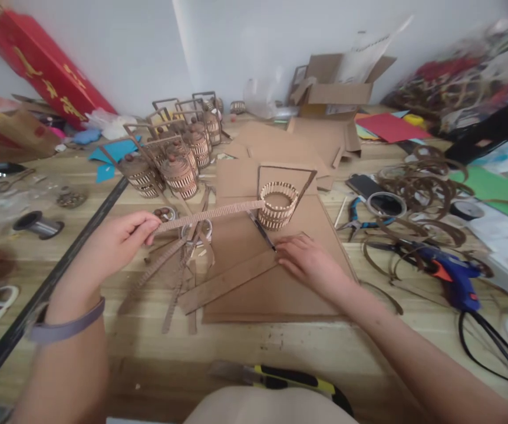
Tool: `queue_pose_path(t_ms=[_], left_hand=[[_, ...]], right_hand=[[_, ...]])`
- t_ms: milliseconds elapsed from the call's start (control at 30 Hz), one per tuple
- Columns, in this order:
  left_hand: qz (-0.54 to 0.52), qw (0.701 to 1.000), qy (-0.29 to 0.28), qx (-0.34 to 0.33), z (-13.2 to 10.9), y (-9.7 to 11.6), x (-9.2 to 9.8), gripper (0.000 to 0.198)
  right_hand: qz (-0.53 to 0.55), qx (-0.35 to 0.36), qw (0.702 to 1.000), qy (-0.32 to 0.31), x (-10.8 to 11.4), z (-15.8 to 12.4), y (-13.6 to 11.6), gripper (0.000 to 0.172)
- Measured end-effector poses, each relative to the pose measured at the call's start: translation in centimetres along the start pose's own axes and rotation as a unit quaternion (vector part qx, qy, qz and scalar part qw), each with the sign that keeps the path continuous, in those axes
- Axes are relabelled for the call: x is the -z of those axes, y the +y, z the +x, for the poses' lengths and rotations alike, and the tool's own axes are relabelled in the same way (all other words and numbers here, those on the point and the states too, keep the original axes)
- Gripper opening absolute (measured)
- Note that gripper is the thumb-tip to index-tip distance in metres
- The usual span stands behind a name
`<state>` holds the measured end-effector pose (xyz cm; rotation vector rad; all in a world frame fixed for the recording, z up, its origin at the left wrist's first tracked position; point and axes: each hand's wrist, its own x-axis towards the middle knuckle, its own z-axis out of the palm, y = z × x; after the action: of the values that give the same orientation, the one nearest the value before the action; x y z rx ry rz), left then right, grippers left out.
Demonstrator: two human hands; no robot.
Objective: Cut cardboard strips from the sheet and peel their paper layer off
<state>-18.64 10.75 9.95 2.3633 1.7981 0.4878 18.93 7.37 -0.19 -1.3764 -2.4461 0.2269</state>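
Observation:
My left hand [124,238] pinches one end of a long ribbed strip of corrugated cardboard [212,213]. The strip's far end reaches to the rim of a small round basket [278,206] with a square brown handle. Whether strip and basket touch, I cannot tell. My right hand [309,262] lies with its fingers stretched out over a cardboard sheet [254,303], in front of the basket. By its fingertips are a dark pen [263,231] and the end of a flat cardboard strip [230,282]. Its fingertips are partly blurred.
Several lidded baskets [178,171] with handles stand at the back left. More ribbed strips [174,300] lie left of the sheet. To the right are pliers [353,218], coiled brown strips [435,200] and a blue glue gun [452,277]. A utility knife [289,377] lies in front.

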Motion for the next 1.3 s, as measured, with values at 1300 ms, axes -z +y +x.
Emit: queue_pose_path(t_ms=[1300], left_hand=[[0.140,0.935,-0.028,-0.324,-8.4,8.9,-11.4,0.021]], right_hand=[[0.071,-0.024,0.993,-0.089,3.1,-11.6,2.2,0.013]])
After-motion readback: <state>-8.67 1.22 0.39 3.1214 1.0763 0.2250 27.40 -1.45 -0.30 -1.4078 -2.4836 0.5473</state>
